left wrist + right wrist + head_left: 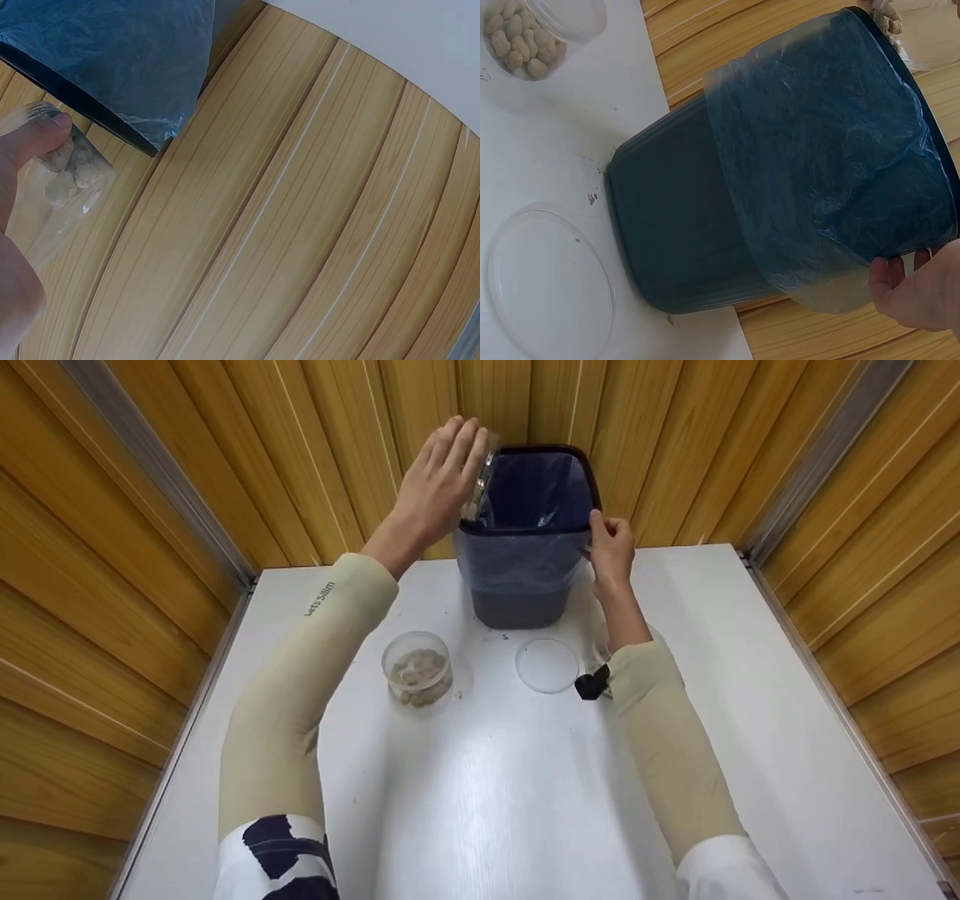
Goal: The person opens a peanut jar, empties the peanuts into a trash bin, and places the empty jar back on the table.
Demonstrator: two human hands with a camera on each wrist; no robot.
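Note:
A dark bin [521,611] lined with a translucent blue bag [517,559] stands at the back of the table. My left hand [442,472] grips a clear plastic container [52,210], tilted at the bin's left rim. Pale peanut shells or peanuts [71,176] show inside it; which of the two I cannot tell. At the bin's right front corner, my right hand [613,547] pinches the bag and rim, with fingertips [889,274] against the bag in the right wrist view. Most of the bin's inside is hidden.
A clear round tub [418,669] of unshelled peanuts stands front left of the bin. Right of it lies a clear round lid [547,666]. Part of another clear vessel [602,645] shows behind the right wrist. Small crumbs [592,198] dot the table. Wood-patterned walls [330,457] enclose it.

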